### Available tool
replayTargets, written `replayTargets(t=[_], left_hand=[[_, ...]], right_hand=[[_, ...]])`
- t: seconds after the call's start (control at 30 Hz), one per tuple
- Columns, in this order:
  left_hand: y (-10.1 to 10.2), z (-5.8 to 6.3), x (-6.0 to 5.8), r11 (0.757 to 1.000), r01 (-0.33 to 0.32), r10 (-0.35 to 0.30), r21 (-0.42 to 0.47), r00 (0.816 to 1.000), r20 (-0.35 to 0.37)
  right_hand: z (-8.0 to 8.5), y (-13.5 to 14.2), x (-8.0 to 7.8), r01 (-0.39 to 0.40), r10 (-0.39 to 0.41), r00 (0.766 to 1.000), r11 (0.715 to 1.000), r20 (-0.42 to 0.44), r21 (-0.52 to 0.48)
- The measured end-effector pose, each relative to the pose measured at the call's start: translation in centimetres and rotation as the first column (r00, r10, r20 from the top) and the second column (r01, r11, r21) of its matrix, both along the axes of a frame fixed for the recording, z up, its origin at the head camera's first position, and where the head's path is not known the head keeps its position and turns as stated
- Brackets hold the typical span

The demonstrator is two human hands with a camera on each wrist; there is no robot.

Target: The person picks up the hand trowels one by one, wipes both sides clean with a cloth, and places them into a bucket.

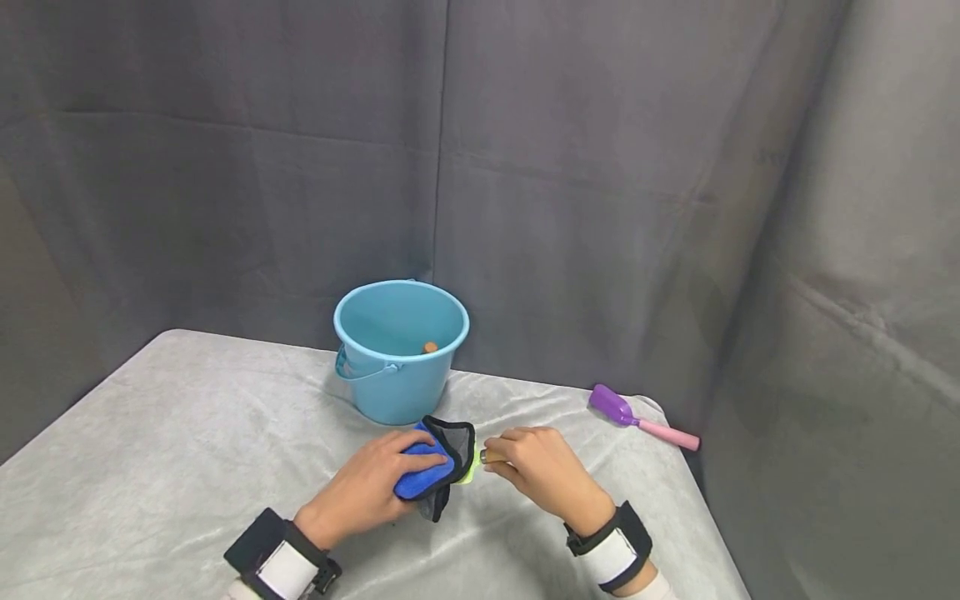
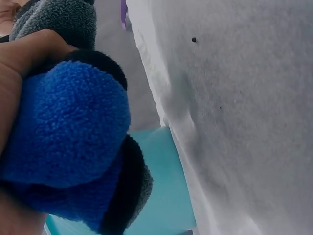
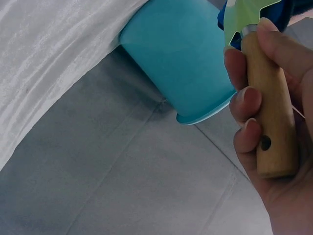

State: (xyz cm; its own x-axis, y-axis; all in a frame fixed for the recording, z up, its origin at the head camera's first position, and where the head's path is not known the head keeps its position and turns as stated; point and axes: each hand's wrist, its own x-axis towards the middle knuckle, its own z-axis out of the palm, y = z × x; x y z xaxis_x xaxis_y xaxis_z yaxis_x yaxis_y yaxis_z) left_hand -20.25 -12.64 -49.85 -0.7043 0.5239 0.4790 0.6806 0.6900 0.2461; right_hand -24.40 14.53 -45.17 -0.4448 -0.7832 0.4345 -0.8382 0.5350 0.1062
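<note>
Head: the left hand point(image 1: 363, 482) is gripping the cloth point(image 1: 426, 482), near of the bucket point(image 1: 405, 392); the right hand point(image 1: 546, 471) is holding the tool point(image 1: 495, 456) at the cloth's right; loose bunching could be letting the blade point(image 1: 468, 473) slip.
Left wrist: fluffy blue pile point(image 2: 73, 122) is bulging past black edging point(image 2: 132, 176).
Right wrist: that hand is wrapping a rounded wooden handle point(image 3: 271, 107)

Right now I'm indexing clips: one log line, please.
left hand: grips blue cloth; right hand: holds wooden-handled green tool; bucket, purple scoop: on table
</note>
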Motion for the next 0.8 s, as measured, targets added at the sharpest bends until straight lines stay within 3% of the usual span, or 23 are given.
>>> replayTargets(t=[0.37, 0.63, 0.8], left_hand=[[-0.8, -0.3, -0.1, 1.0, -0.019, 0.018, 0.02, 0.999, 0.047], [-1.4, -0.4, -0.4, 0.998, -0.029, 0.027, 0.051, 0.999, 0.026], [-1.8, -0.3, -0.4, 0.998, -0.038, 0.034, 0.054, 0.997, 0.066]], right_hand=[[-0.1, 0.5, -0.1, 0.021, -0.021, 1.0, 1.0, 0.005, -0.009], [0.0, 0.8, -0.5, 0.036, -0.036, 0.999, 0.999, -0.023, -0.022], [0.0, 0.9, -0.5, 0.035, -0.035, 0.999, 0.999, -0.005, -0.029]])
